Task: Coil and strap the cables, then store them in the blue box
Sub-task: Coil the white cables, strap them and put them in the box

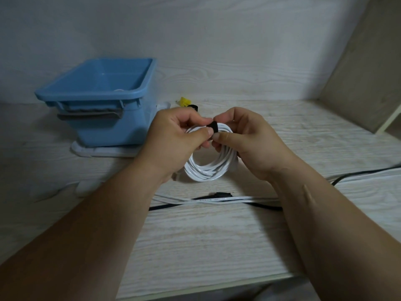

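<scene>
A coiled white cable hangs between my hands above the desk. A black strap wraps round the top of the coil. My left hand and my right hand both pinch the coil at the strap, thumbs nearly touching. The blue box stands at the back left, its inside mostly hidden by its rim. A loose white cable and a black cable lie across the desk below the coil.
A white lid lies under the blue box. A yellow and a black strap sit behind my hands near the wall. A wooden side panel closes the right. The desk's front edge runs below.
</scene>
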